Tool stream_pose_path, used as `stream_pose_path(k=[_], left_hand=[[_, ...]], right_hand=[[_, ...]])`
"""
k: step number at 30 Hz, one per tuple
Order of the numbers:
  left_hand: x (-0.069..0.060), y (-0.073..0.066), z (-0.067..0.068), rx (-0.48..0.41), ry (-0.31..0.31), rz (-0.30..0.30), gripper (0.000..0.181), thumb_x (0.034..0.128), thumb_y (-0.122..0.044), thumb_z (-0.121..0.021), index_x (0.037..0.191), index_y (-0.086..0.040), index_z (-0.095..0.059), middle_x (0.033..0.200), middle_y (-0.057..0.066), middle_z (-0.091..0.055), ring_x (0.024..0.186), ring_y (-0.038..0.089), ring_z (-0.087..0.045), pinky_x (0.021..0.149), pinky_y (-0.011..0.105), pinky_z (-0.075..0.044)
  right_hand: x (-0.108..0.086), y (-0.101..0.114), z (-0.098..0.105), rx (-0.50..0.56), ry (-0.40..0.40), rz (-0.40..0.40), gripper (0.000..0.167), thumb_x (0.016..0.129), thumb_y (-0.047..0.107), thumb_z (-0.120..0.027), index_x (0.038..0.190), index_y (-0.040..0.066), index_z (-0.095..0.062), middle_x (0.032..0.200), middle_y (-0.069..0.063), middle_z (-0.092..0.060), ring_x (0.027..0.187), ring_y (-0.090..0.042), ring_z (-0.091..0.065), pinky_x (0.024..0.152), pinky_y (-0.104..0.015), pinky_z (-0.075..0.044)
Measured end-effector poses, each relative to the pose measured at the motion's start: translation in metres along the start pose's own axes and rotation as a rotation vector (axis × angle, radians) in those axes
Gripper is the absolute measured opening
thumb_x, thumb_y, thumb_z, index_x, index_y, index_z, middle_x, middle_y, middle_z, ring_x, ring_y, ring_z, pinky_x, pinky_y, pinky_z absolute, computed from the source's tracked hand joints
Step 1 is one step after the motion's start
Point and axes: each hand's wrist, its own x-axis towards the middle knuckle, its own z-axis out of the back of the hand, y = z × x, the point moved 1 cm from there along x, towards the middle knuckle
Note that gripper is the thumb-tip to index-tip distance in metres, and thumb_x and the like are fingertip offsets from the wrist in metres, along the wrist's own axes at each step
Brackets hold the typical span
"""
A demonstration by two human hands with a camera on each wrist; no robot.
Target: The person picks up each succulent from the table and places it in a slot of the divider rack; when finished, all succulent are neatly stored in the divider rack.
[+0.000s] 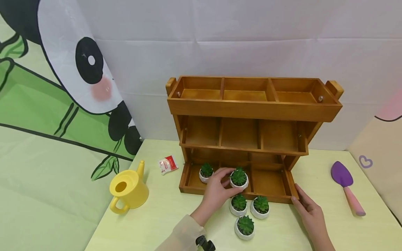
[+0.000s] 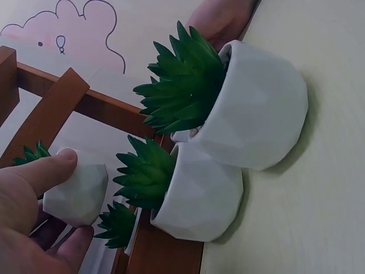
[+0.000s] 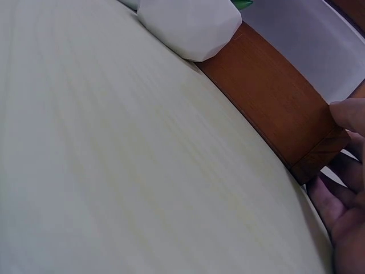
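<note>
A small potted succulent [image 1: 238,177] in a white faceted pot is held between the thumb and fingers of my left hand [image 1: 216,190], over the bottom tier's middle section. The left wrist view shows the thumb on the white pot [image 2: 82,188]. My right hand [image 1: 311,214] grips the front right corner of the three-tier wooden shelf [image 1: 254,108], thumb in front and fingers at the side. Another succulent [image 1: 206,171] sits in the bottom tier's left section. Before the shelf stand three more succulents: one [image 1: 239,204] nearest the held pot, one [image 1: 260,207] to its right, one [image 1: 245,227] in front.
A yellow watering can [image 1: 132,190] stands at the left on the pale table [image 1: 166,216]. Behind it lies a small red and white packet [image 1: 168,164]. A purple toy trowel [image 1: 343,176] with a pink handle lies at the right. A printed cloth backdrop [image 1: 251,42] hangs behind the shelf.
</note>
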Motion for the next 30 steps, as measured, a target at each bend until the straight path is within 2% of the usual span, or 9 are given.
stream_pose_path(k=[6, 16, 24, 30], left_hand=[[0.010, -0.001, -0.012, 0.013, 0.001, 0.001, 0.059, 0.0812, -0.015, -0.093, 0.134, -0.009, -0.067, 0.130, 0.001, -0.062, 0.122, 0.020, -0.062, 0.098, 0.027, -0.054], [0.027, -0.010, -0.041, 0.049, 0.066, -0.023, 0.056, 0.0811, -0.018, -0.093, 0.131, -0.012, -0.068, 0.127, -0.005, -0.062, 0.120, 0.015, -0.062, 0.096, 0.024, -0.055], [0.042, -0.013, -0.064, 0.120, 0.086, 0.000, 0.057, 0.0779, -0.018, -0.096, 0.128, -0.013, -0.069, 0.125, -0.004, -0.063, 0.114, 0.008, -0.063, 0.092, 0.018, -0.054], [0.051, -0.018, -0.078, 0.245, 0.103, 0.006, 0.057, 0.0780, -0.026, -0.096, 0.127, -0.015, -0.070, 0.121, -0.005, -0.065, 0.100, 0.002, -0.062, 0.084, 0.015, -0.053]], right_hand=[[-0.002, -0.001, -0.001, -0.008, -0.014, 0.052, 0.053, 0.107, 0.022, -0.062, 0.157, 0.011, -0.048, 0.152, -0.022, -0.048, 0.123, 0.016, -0.046, 0.095, -0.004, -0.042], [-0.002, -0.002, 0.000, -0.014, -0.011, 0.048, 0.053, 0.107, 0.024, -0.063, 0.157, 0.013, -0.048, 0.152, -0.020, -0.048, 0.123, 0.017, -0.046, 0.095, -0.003, -0.041], [-0.001, -0.003, 0.001, -0.026, -0.016, 0.035, 0.054, 0.107, 0.026, -0.063, 0.157, 0.012, -0.048, 0.152, -0.018, -0.047, 0.122, 0.018, -0.045, 0.095, -0.003, -0.040], [-0.001, -0.003, 0.001, -0.042, -0.019, 0.034, 0.054, 0.107, 0.026, -0.063, 0.157, 0.012, -0.048, 0.152, -0.018, -0.047, 0.122, 0.019, -0.045, 0.095, -0.003, -0.040]])
